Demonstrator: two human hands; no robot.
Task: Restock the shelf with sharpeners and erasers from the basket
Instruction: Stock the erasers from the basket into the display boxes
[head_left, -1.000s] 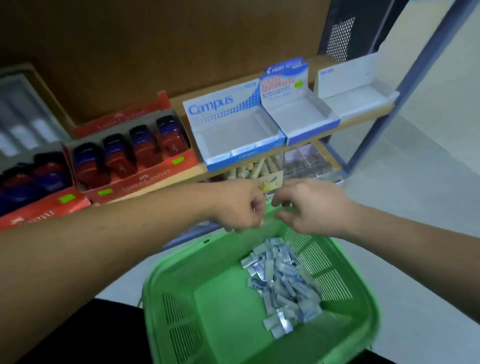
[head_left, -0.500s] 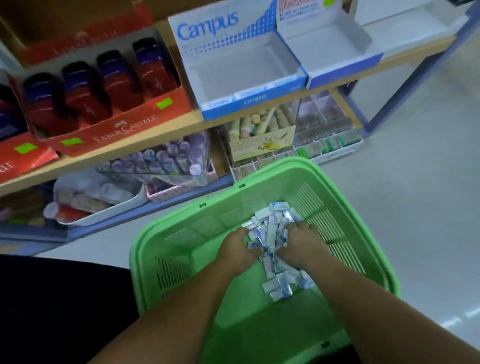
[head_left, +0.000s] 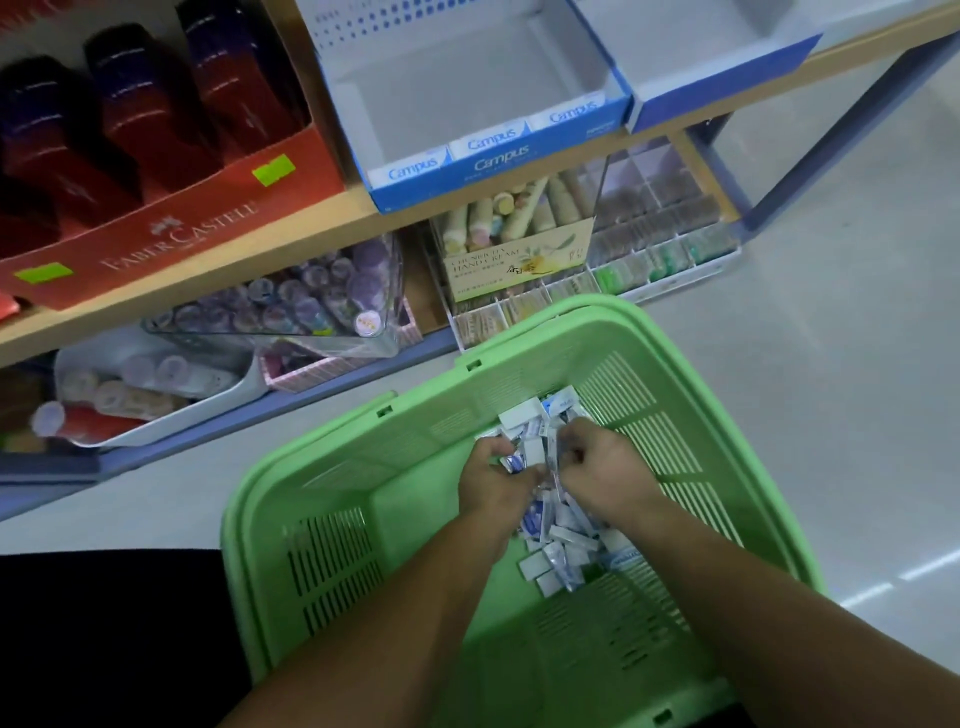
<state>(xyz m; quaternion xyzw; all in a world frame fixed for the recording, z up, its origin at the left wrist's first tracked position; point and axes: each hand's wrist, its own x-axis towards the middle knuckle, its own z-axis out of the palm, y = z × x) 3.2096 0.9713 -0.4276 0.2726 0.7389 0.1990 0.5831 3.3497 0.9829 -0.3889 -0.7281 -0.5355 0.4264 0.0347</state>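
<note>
A loose pile of small white-and-blue erasers (head_left: 558, 535) lies on the bottom of the green basket (head_left: 395, 467), in the lower middle of the frame, heaped toward its right-hand wall. Both hands reach down into the top of the pile, side by side and almost touching. The left hand (head_left: 496, 480) has its fingers curled in around several erasers. The right hand (head_left: 605, 470) is likewise closed, fingers bent and pinching packets at the heap's upper end.

The basket stands on the pale floor (head_left: 831, 338), close to a wooden shelf (head_left: 322, 228). At the top centre an open blue Campus box (head_left: 498, 156) sits on that shelf, and a red Faber-Castell box (head_left: 176, 239) is at the upper left. Below the shelf stands a hand cream display (head_left: 514, 260).
</note>
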